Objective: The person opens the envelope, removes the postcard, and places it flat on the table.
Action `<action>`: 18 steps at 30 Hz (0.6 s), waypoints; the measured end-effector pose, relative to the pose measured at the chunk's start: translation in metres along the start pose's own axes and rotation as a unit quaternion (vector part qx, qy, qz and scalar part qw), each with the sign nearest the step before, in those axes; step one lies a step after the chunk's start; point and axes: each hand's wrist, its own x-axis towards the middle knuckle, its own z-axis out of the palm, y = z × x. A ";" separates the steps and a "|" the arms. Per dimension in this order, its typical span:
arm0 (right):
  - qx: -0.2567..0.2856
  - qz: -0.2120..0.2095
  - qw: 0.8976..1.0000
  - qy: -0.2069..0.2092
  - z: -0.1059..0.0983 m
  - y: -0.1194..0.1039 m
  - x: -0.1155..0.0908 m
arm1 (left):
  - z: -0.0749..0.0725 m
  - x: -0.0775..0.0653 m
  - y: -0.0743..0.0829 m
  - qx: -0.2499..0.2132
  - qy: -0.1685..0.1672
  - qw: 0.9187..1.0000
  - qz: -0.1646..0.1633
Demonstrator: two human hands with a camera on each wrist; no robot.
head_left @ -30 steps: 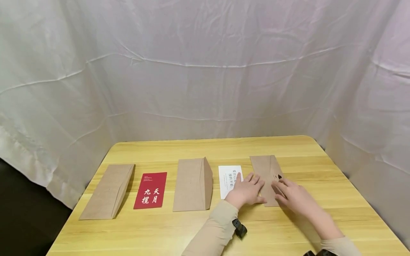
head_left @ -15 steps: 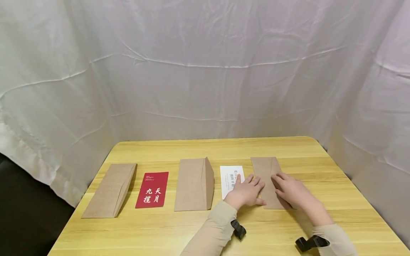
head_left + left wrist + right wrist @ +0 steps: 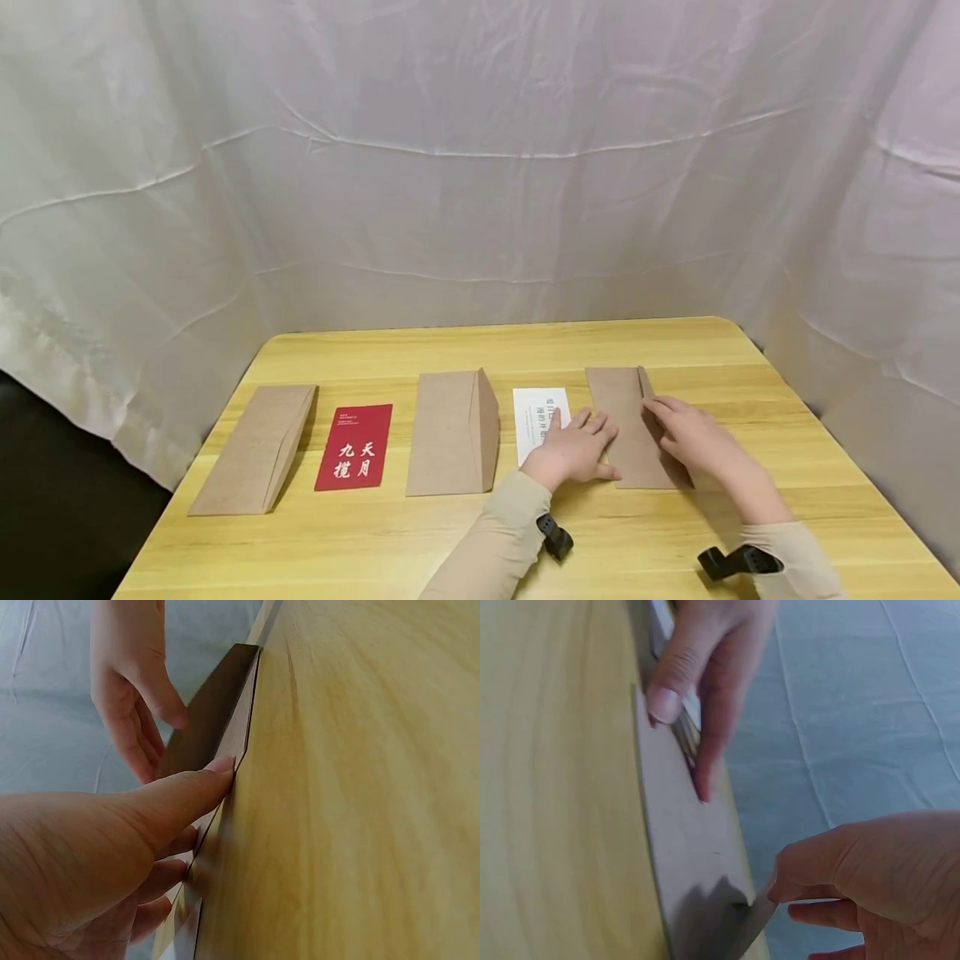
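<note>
At the right of the table in the head view lies a brown paper envelope (image 3: 628,450). My left hand (image 3: 572,452) rests palm-down with spread fingers, across the envelope's left edge and a white printed card (image 3: 531,421). My right hand (image 3: 697,442) holds the long right-hand flap (image 3: 677,472) of that envelope, which stands tilted up. In the right wrist view the flap (image 3: 754,921) meets the right fingertips; the left thumb and a finger touch the envelope's edge. The left wrist view shows the raised flap (image 3: 206,712) dark beside the right thumb.
Further left stand out a second brown envelope (image 3: 442,433) with its flap partly raised, a red card (image 3: 356,425) with white characters, and a third brown envelope (image 3: 243,454). Pale curtains (image 3: 480,208) hang behind the wooden table (image 3: 360,550). Each wrist wears a black camera.
The right hand has shifted slightly right, and the flap under its fingers has come up off the envelope. The left hand has stayed nearly in place.
</note>
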 end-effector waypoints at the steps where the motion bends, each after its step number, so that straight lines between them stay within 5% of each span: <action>1: 0.000 -0.001 1.000 0.006 -0.001 0.003 0.000 | 0.000 0.000 0.000 -0.001 0.001 1.000 0.000; 8: -0.023 -0.010 0.999 0.046 -0.007 0.025 -0.005 | 0.001 0.001 0.000 0.000 0.001 1.000 0.001; 18: -0.043 0.031 0.998 0.024 0.004 0.051 -0.012 | 0.001 0.001 0.000 -0.003 -0.002 1.000 0.004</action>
